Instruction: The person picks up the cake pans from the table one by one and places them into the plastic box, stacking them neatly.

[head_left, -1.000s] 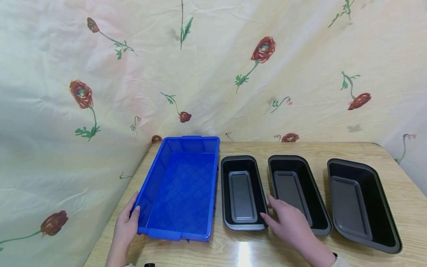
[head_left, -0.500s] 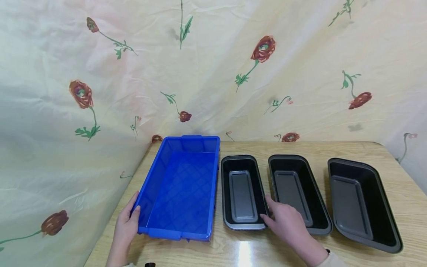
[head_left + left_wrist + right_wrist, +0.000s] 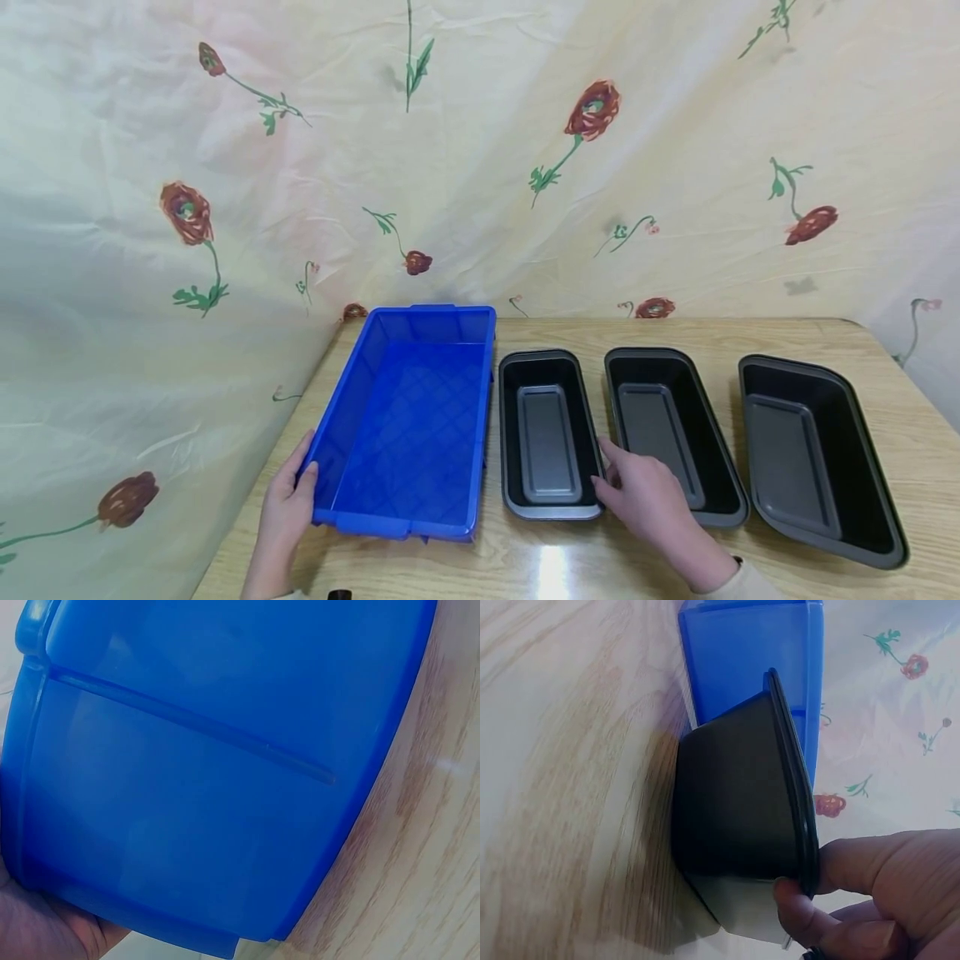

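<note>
On the left of the table lies a blue plastic tray point(image 3: 420, 433), its side wall point(image 3: 172, 787) filling the left wrist view. My left hand point(image 3: 287, 500) grips its left rim near the front corner, thumb on the rim; the fingertips are hidden behind the wall. Just right of the tray stands the smallest-looking black loaf pan point(image 3: 547, 442). My right hand point(image 3: 648, 500) pinches the rim of this pan near its front right corner. In the right wrist view, the thumb and forefinger of that hand point(image 3: 877, 900) meet at the rim of the loaf pan point(image 3: 731, 791).
A second black loaf pan point(image 3: 660, 417) stands close right of the right hand, and a third, larger loaf pan point(image 3: 787, 450) is at the far right. The wooden table point(image 3: 502, 567) meets a flowered cloth point(image 3: 480, 167) behind. A small black object point(image 3: 340, 594) shows at the front edge.
My right hand has shifted slightly left, its forefinger and thumb coming onto the loaf pan's rim. The left hand keeps its grip on the tray.
</note>
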Available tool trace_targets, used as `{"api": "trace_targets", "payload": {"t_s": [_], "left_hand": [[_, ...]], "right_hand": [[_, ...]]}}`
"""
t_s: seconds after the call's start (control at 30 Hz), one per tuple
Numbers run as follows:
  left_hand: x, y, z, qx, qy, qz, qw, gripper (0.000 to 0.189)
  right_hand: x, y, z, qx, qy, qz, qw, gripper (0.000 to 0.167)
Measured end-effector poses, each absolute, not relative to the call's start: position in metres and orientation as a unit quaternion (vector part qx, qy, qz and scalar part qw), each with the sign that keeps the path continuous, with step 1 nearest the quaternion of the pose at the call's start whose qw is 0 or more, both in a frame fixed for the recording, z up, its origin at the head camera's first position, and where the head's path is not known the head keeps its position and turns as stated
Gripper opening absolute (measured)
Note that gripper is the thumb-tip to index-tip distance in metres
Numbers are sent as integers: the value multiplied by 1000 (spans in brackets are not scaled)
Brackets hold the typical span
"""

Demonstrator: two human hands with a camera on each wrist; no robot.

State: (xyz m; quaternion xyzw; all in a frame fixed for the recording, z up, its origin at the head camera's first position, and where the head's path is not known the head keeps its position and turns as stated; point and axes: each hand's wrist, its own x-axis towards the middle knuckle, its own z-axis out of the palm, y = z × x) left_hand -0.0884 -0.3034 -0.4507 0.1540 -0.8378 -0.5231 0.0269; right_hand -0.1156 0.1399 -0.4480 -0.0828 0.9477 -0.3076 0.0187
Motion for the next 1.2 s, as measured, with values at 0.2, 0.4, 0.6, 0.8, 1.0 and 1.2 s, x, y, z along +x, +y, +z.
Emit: {"api": "trace_targets", "payload": {"t_s": [0.2, 0.4, 0.6, 0.8, 1.0, 1.2], "left_hand": [[-88, -304, -452, 152, -840, -521, 30, 54], [-88, -304, -452, 152, -841, -517, 31, 54], [-88, -303, -451, 157, -843, -513, 30, 54], [-88, -302, -451, 162, -843, -512, 27, 54], [-88, -302, -452, 164, -840, -517, 25, 54], [-87, -302, -451, 154, -838, -522, 35, 54]], "right_hand": [[-116, 144, -450, -76, 920, -382, 42, 56], [-116, 149, -446, -71, 881, -461, 74, 55], [-116, 153, -447, -72, 850, -513, 91, 54], [-115, 156, -450, -75, 834, -539, 91, 53], [-112, 158, -450, -73, 822, -558, 89, 53], [-111, 159, -449, -62, 818, -566, 87, 52]]}}
